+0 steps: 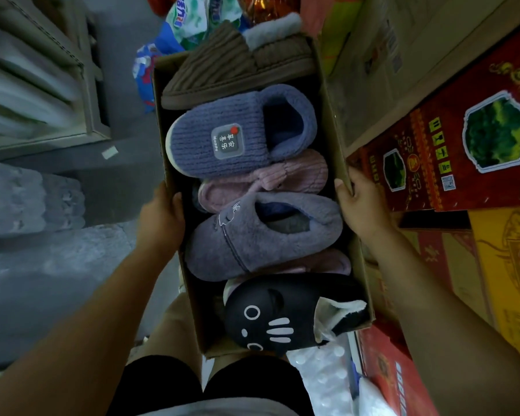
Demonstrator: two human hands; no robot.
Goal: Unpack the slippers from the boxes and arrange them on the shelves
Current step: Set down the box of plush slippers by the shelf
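Note:
An open cardboard box (333, 136) full of slippers is held in front of me over the floor. My left hand (159, 219) grips its left wall and my right hand (362, 205) grips its right wall, thumb over the rim. Inside, from far to near, lie a brown ribbed slipper (231, 63), a blue knitted slipper (237, 133) with a grey patch, a pink slipper (282, 181), a grey-purple fluffy slipper (261, 235) and a black cat-face slipper (279, 313).
A grey metal shelf unit (42, 73) stands at the upper left, blurred. Red and yellow printed cartons (451, 151) are stacked on the right. Colourful plastic packs (192, 22) lie beyond the box. Bubble wrap (324, 382) lies near my legs. Grey fluffy goods (27, 199) sit at left.

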